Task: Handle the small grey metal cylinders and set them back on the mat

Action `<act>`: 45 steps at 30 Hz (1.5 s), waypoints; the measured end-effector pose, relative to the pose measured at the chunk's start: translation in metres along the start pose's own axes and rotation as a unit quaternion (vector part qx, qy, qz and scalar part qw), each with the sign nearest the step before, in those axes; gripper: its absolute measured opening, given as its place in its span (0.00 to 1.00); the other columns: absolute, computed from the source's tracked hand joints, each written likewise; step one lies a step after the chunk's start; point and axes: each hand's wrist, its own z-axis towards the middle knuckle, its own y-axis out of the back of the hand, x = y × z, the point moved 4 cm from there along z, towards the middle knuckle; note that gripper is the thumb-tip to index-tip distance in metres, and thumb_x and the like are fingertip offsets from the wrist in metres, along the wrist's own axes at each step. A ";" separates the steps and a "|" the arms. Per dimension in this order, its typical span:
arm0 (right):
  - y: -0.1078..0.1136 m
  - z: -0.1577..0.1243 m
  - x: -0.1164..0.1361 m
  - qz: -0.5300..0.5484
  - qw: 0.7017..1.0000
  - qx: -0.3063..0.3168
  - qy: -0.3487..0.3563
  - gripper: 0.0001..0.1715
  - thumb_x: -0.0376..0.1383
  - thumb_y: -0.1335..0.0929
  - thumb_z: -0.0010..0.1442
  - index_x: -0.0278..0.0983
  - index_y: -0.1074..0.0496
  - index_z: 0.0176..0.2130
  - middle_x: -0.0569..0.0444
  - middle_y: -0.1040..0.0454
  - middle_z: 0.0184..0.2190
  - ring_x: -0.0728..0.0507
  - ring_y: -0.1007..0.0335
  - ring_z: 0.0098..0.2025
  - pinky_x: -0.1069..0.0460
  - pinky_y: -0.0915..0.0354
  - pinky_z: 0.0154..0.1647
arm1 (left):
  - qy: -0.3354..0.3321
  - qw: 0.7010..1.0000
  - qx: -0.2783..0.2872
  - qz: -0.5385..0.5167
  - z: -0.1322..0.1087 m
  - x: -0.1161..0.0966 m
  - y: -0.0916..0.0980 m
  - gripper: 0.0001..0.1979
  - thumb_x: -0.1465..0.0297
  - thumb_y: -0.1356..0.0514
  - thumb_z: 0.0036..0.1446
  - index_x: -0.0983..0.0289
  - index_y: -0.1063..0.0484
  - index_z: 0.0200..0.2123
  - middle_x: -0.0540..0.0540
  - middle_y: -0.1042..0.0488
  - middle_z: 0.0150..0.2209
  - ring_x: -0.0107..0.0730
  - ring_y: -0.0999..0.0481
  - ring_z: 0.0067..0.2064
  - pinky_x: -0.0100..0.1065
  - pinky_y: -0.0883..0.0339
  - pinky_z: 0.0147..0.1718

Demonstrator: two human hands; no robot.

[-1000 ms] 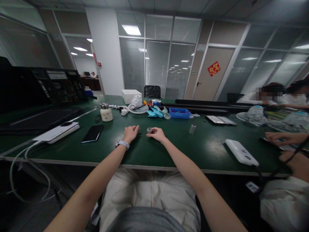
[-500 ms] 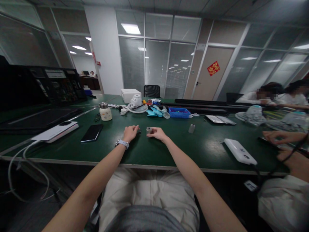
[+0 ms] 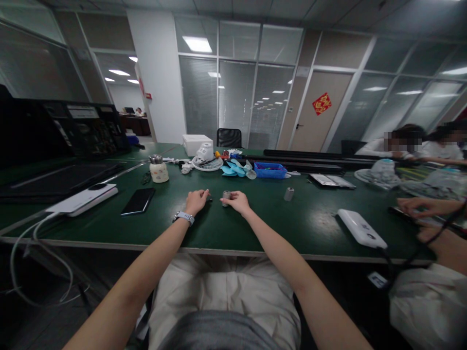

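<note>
My right hand (image 3: pixel 237 201) rests on the green table (image 3: pixel 255 218), its fingers closed round a small grey metal cylinder (image 3: pixel 226 196) that stands on the surface. Just left of it, my left hand (image 3: pixel 196 201), with a watch on the wrist, is curled with its fingertips pinched on a small dark thing I cannot make out. The two hands are a few centimetres apart. Another small grey cylinder (image 3: pixel 288 193) stands alone to the right.
A black phone (image 3: pixel 138 201), white flat device (image 3: pixel 85 198) and cup (image 3: pixel 159 170) lie left. A fan (image 3: pixel 206 160), blue fan blades (image 3: pixel 237 169) and blue tray (image 3: pixel 270 170) sit behind. A white box (image 3: pixel 361 228) lies right, near another person's hands (image 3: pixel 423 206).
</note>
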 end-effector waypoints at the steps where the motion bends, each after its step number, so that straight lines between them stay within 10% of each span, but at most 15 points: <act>1: 0.001 0.001 0.001 0.033 0.999 0.008 -0.018 0.25 0.32 0.22 0.39 0.32 0.30 0.38 0.47 0.23 0.36 0.46 0.25 0.36 0.50 0.29 0.41 | 0.003 1.000 -0.002 -0.001 0.000 0.000 0.000 0.25 0.55 0.55 0.62 0.59 0.21 0.39 0.56 0.21 0.36 0.40 0.27 0.40 0.35 0.38 0.40; 9: -0.004 0.001 0.004 0.266 0.952 0.074 -0.135 0.06 0.29 0.30 0.56 0.31 0.27 0.37 0.50 0.22 0.31 0.50 0.26 0.30 0.57 0.30 0.32 | 0.014 1.000 -0.004 -0.004 -0.001 -0.001 0.002 0.24 0.55 0.54 0.62 0.58 0.21 0.38 0.55 0.21 0.35 0.39 0.27 0.38 0.33 0.40 0.36; 16: -0.006 -0.010 0.010 0.378 0.891 0.130 -0.215 0.09 0.35 0.37 0.65 0.32 0.30 0.41 0.48 0.22 0.34 0.49 0.23 0.35 0.56 0.30 0.37 | 0.012 1.000 -0.005 -0.002 -0.003 -0.003 0.004 0.23 0.55 0.54 0.61 0.58 0.21 0.38 0.55 0.21 0.34 0.38 0.28 0.38 0.33 0.40 0.37; 45: -0.007 -0.004 0.005 0.337 0.915 0.108 -0.193 0.07 0.36 0.34 0.63 0.33 0.31 0.40 0.47 0.22 0.37 0.47 0.23 0.37 0.53 0.28 0.41 | 0.009 1.000 -0.006 -0.008 -0.001 0.000 0.001 0.23 0.55 0.53 0.61 0.58 0.21 0.37 0.55 0.21 0.35 0.40 0.27 0.39 0.34 0.39 0.38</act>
